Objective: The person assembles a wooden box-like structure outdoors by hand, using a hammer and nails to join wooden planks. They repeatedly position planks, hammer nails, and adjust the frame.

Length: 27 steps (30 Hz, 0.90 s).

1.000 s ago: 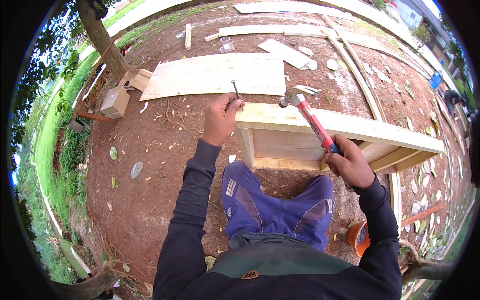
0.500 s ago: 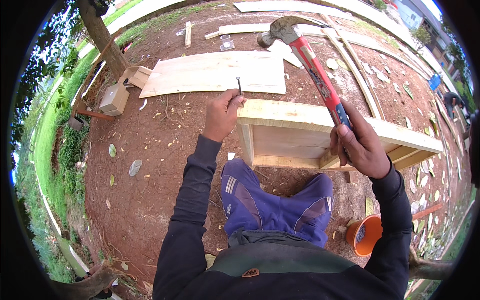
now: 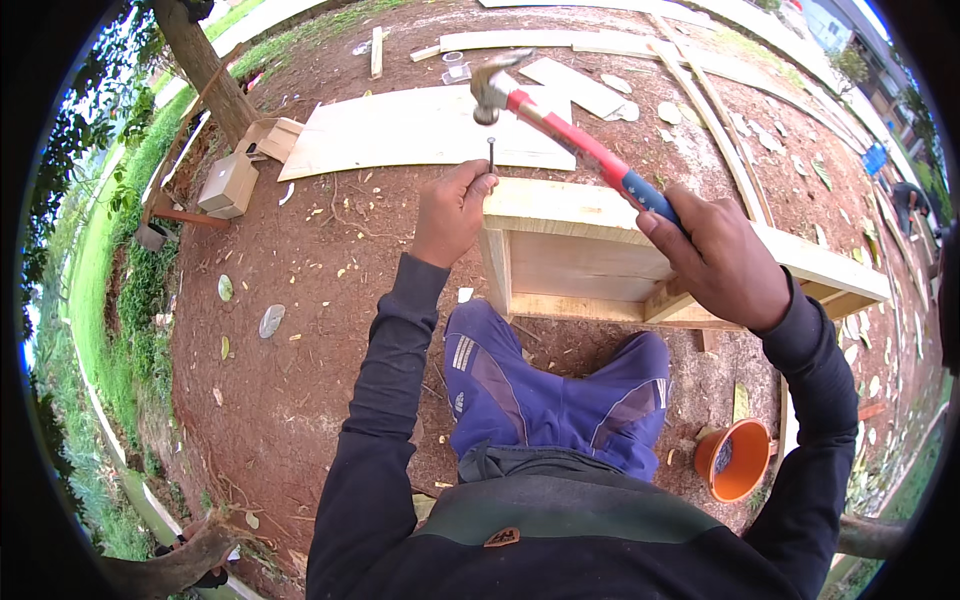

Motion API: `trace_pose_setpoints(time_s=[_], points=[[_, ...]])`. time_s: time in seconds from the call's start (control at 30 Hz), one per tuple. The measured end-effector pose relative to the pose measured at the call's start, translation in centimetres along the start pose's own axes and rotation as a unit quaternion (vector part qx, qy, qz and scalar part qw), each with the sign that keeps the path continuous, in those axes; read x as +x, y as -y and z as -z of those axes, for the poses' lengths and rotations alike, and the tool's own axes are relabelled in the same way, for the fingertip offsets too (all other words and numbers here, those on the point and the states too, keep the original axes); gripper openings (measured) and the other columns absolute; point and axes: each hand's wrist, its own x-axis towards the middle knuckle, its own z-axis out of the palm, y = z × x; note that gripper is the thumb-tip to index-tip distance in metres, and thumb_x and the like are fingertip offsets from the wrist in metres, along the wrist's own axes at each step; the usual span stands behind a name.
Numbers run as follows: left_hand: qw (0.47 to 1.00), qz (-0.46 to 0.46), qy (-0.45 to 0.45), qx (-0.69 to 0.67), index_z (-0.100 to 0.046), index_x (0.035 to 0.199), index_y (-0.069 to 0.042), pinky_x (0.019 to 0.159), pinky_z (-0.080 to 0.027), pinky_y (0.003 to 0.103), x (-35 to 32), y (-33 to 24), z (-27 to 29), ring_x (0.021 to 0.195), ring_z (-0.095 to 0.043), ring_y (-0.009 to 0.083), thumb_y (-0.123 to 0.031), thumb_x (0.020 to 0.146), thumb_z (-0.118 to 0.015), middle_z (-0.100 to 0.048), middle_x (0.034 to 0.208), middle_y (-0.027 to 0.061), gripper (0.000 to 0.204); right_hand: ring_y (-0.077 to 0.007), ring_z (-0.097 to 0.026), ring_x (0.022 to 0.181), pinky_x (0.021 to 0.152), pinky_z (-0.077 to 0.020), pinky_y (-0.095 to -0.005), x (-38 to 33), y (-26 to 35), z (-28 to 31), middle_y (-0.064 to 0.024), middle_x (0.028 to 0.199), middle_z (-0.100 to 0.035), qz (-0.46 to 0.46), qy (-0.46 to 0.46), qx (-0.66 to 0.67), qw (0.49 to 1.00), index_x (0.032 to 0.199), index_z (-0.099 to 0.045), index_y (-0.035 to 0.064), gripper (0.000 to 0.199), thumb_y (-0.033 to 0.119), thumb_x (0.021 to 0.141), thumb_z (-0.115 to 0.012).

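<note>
Between thumb and fingers, my left hand [image 3: 452, 212] pinches a dark nail [image 3: 491, 153], which stands upright at the left end of a wooden frame [image 3: 590, 212]. The nail's tip is hidden by my fingers. A claw hammer [image 3: 572, 140] with a red and blue handle is gripped in my right hand [image 3: 722, 258]. Its steel head sits just above the nail's head, apart from it and slightly blurred. The pale wood frame lies across in front of my knees, with a panel and crosspieces inside.
An orange bucket [image 3: 735, 462] holding nails stands at my right. Beyond the frame lie a plywood sheet [image 3: 390, 130] and long boards [image 3: 715, 130]. A cardboard box [image 3: 228, 187] rests by a tree trunk [image 3: 205, 75] on the left. Another person [image 3: 905, 203] is at far right.
The hammer has swung down and left, its head now close over the nail. My right hand has turned over with it. The left hand still holds the nail, slightly higher in view.
</note>
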Motion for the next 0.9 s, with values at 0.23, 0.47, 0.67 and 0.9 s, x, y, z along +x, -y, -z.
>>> trace_pose_setpoints(time_s=[0.23,0.47,0.67,0.9], points=[[0.999,0.023,-0.011,-0.023,-0.073,0.110,0.002,0.075,-0.057,0.033,0.0,0.3,-0.2,0.085,-0.074,0.0193,-0.010,0.097,-0.065,-0.077,0.094,0.0133,0.020,-0.0074,-0.046,0.045,0.043,-0.0368,-0.0263,0.5,0.8,2.6,0.0005,0.063,-0.050,-0.007,-0.114,0.087,0.990,0.098,-0.061,-0.0006,0.037,0.033,0.109,-0.051],[1.000,0.014,-0.011,-0.018,-0.073,0.109,0.002,0.075,-0.057,0.032,0.0,0.2,-0.4,0.085,-0.074,0.0189,-0.010,0.097,-0.064,-0.078,0.093,0.0134,0.019,-0.0253,-0.050,0.045,0.048,-0.0418,-0.0392,1.3,0.7,0.5,-0.0129,0.060,-0.052,0.039,-0.188,0.082,0.978,0.095,-0.056,-0.0014,0.037,0.033,0.108,-0.052],[1.000,0.010,-0.010,-0.007,-0.072,0.108,0.003,0.073,-0.056,0.032,-0.2,0.3,-0.4,0.085,-0.075,0.0190,-0.011,0.097,-0.065,-0.077,0.091,0.0139,0.019,-0.0231,-0.053,0.052,0.054,-0.0411,-0.0413,1.0,0.4,2.1,-0.0102,0.058,-0.049,0.030,-0.020,-0.033,0.999,0.087,-0.058,-0.0002,0.039,0.033,0.106,-0.056],[1.000,0.016,-0.026,0.000,-0.072,0.106,0.003,0.074,-0.057,0.033,-0.4,0.0,-0.6,0.085,-0.076,0.0209,-0.010,0.096,-0.066,-0.077,0.091,0.0141,0.018,-0.0033,-0.039,0.043,0.043,-0.0372,-0.0206,2.3,2.2,5.3,0.0018,0.069,-0.048,0.042,-0.290,0.219,0.931,0.110,-0.059,0.0021,0.039,0.037,0.112,-0.043]])
